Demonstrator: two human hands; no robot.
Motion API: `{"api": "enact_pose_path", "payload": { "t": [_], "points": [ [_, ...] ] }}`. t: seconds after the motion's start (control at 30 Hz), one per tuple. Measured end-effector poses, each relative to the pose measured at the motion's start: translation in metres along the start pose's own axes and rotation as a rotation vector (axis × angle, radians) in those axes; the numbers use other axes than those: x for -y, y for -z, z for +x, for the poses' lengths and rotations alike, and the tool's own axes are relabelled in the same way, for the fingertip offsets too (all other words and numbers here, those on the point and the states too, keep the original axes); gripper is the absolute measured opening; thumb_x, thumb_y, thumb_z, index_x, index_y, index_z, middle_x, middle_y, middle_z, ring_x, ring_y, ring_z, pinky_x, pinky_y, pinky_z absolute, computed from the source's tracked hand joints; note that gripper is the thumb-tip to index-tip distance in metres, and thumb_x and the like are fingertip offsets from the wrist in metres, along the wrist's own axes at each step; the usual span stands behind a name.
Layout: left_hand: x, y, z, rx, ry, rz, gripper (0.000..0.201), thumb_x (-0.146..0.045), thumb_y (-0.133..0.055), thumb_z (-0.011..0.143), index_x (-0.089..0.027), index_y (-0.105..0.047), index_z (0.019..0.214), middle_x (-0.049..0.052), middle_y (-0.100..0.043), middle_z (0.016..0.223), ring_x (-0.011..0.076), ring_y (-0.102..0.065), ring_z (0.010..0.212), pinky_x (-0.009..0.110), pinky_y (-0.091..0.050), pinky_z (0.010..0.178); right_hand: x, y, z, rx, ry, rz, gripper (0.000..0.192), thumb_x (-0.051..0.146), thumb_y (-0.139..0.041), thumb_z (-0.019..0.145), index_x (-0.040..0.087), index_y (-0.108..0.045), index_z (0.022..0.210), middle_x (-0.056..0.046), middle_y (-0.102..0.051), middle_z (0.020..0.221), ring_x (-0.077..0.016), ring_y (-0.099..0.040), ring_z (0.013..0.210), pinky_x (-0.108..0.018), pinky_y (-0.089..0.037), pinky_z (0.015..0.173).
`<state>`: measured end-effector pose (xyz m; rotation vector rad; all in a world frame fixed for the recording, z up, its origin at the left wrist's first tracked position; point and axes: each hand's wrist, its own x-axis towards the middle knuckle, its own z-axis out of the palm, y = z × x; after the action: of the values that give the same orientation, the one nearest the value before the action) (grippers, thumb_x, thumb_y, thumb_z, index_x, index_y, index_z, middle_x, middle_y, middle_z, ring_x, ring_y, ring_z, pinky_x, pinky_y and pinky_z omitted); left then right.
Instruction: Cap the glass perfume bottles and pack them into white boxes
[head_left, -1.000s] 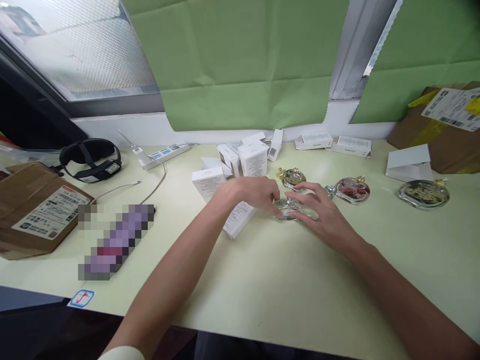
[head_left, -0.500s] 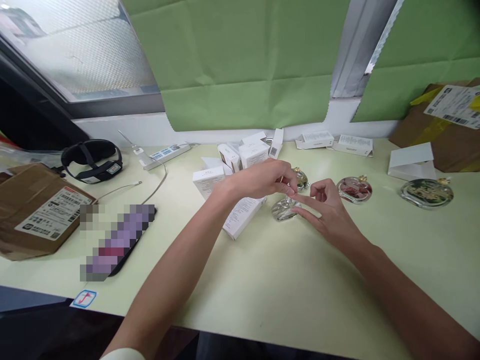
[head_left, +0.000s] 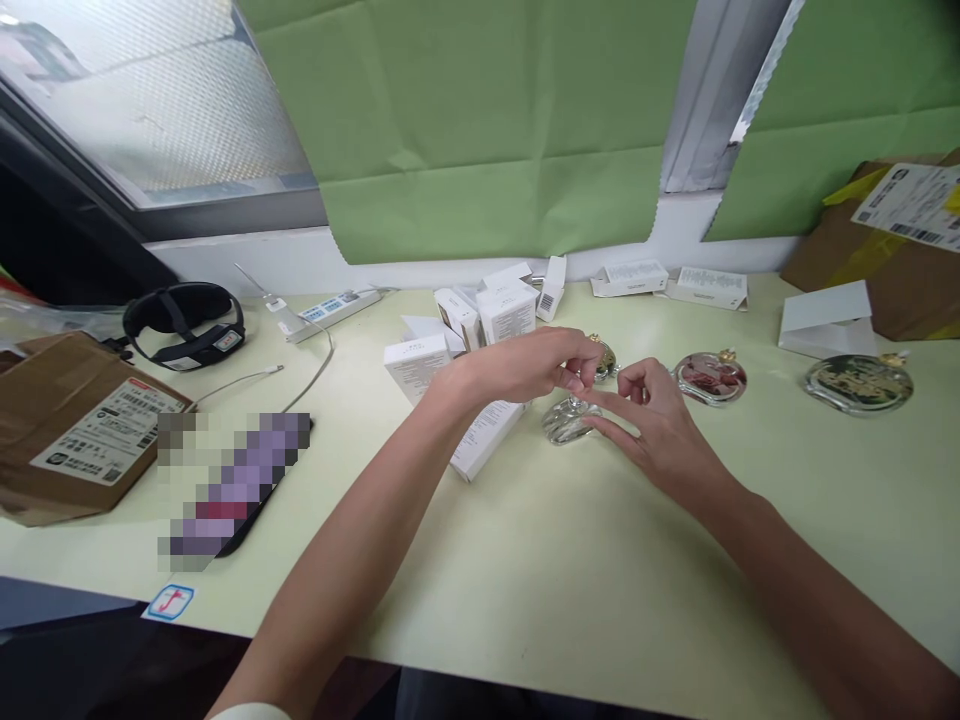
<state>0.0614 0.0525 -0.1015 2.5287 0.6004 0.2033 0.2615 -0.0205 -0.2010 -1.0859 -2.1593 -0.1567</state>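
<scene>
cardboard parcel far left | white boxes mid-table | left hand fingers pinched shut, what they hold too small to tell | clear glass bottle flat on table, right hand fingertips touching it, loosely curled | pink bottle right

glass bottles: 4 | brown parcels: 2 | headbands: 1 | power strips: 1
</scene>
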Motion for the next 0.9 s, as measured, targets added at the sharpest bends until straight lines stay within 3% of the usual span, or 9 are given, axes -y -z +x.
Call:
{"api": "enact_pose_path", "payload": {
  "t": [0.33,0.47,0.57,0.67,0.8,0.9],
  "points": [
    [-0.004,-0.002,0.001,-0.004,0.072,0.252,0.015,-0.010,-0.049,0.088,-0.019,-0.060,0.085,0.004,-0.046,0.087,0.0207,-0.046,0.095,0.031,-0.037,0.080,0.003,0.003,0.001,0.033,-0.004,-0.076,0.027,0.027,-0.061,0.093,0.029,-0.070,0.119,-0.005,-0.040,0.092,-0.0204,-0.044,0.085,-0.039,-0.042,0.078],
    [-0.019,0.007,-0.007,-0.062,0.129,0.327,0.016,-0.027,-0.053,0.093,-0.023,-0.068,0.092,0.006,-0.049,0.094,0.0216,-0.047,0.096,0.032,-0.037,0.080,0.007,0.002,0.000,0.039,-0.032,-0.057,0.030,0.028,-0.061,0.093,0.028,-0.068,0.122,-0.006,-0.044,0.093,-0.0216,-0.046,0.086,-0.042,-0.044,0.081],
    [-0.020,0.016,-0.015,-0.156,0.179,0.258,0.026,-0.039,-0.046,0.098,-0.026,-0.065,0.110,0.005,-0.055,0.102,0.0190,-0.052,0.095,0.030,-0.039,0.079,0.011,0.000,-0.001,0.090,-0.044,-0.043,0.038,0.029,-0.061,0.093,0.026,-0.060,0.131,-0.011,-0.051,0.112,-0.0251,-0.050,0.098,-0.048,-0.043,0.092],
    [-0.005,0.021,-0.019,-0.207,0.286,0.297,0.030,-0.042,-0.041,0.099,-0.025,-0.062,0.112,0.004,-0.060,0.098,0.0179,-0.055,0.089,0.029,-0.039,0.075,0.013,-0.002,-0.002,0.157,-0.050,0.002,0.044,0.027,-0.058,0.095,0.027,-0.050,0.139,-0.012,-0.051,0.131,-0.0284,-0.049,0.119,-0.050,-0.038,0.103],
    [0.027,0.018,-0.019,-0.064,0.494,0.330,0.030,-0.040,-0.044,0.096,-0.024,-0.061,0.114,0.005,-0.062,0.105,0.0174,-0.058,0.081,0.029,-0.040,0.069,0.014,-0.005,-0.002,0.171,-0.094,0.059,0.038,0.025,-0.050,0.099,0.030,-0.050,0.137,-0.010,-0.050,0.133,-0.0246,-0.056,0.116,-0.048,-0.041,0.104],
    [0.047,0.011,-0.015,0.017,0.548,0.345,0.032,-0.034,-0.044,0.095,-0.021,-0.060,0.120,0.007,-0.063,0.112,0.0205,-0.059,0.093,0.030,-0.042,0.074,0.015,-0.004,-0.001,0.153,-0.138,0.128,0.037,0.024,-0.050,0.099,0.032,-0.051,0.134,-0.010,-0.043,0.139,-0.0248,-0.056,0.119,-0.047,-0.044,0.104]
  ]
}}
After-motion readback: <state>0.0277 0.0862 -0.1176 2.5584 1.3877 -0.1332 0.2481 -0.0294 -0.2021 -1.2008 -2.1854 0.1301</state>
